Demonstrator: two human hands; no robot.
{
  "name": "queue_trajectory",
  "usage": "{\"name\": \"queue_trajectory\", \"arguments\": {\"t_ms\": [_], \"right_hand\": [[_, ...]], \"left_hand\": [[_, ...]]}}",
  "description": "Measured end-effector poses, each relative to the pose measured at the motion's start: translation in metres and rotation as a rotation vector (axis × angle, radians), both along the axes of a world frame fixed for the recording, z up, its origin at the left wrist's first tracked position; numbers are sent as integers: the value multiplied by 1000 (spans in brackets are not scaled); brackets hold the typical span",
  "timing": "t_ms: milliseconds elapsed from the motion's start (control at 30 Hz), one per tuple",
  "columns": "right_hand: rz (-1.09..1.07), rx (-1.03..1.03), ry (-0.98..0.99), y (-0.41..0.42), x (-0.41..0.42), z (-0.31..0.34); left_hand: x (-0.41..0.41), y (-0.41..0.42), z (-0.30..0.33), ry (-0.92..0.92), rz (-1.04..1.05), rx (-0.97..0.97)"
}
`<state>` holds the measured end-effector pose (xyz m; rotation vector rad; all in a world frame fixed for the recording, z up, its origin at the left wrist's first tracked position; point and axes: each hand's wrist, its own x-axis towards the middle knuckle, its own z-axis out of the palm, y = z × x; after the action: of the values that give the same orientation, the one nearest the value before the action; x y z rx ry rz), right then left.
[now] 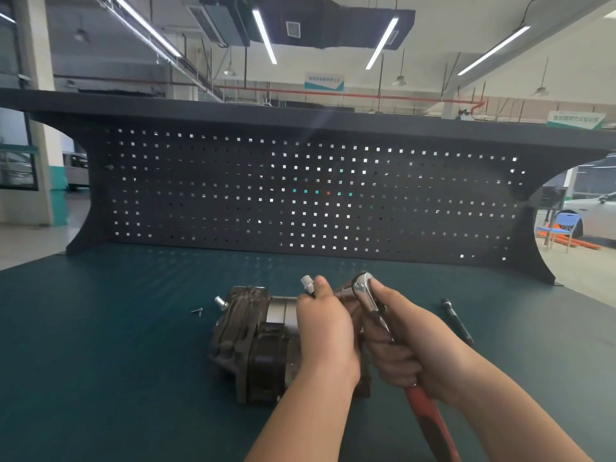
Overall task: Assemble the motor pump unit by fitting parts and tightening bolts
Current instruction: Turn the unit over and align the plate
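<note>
The dark metal motor pump unit (248,341) lies on its side on the green bench mat, with a silver band around its middle. My left hand (325,328) rests on the unit's right end, and its fingers hold a small silver socket piece (307,284) by its stem. A ratchet wrench (365,290) with a chrome head and a red handle is gripped by my right hand (405,348). The wrench head sits at the unit's far right end, which my hands hide.
Two small loose bolts (197,311) lie on the mat left of the unit. A dark extension bar (457,321) lies to the right. A black perforated back panel (300,195) closes the far side of the bench.
</note>
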<state>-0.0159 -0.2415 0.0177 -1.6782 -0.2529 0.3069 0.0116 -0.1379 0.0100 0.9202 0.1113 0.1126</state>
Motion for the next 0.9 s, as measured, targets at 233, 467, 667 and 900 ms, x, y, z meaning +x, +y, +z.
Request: {"name": "queue_trajectory", "arguments": {"t_ms": [233,467,667,900], "right_hand": [[20,193,24,-7,4,4],[-246,566,-237,-22,11,7],[-288,359,-316,-30,19,1],[-531,164,-108,-65,63,5]], "left_hand": [[-4,1,4,-65,-1,126],[-12,8,-2,-457,256,820],[-14,-1,-9,-542,254,1393],[-10,-5,-16,-487,223,1294]]}}
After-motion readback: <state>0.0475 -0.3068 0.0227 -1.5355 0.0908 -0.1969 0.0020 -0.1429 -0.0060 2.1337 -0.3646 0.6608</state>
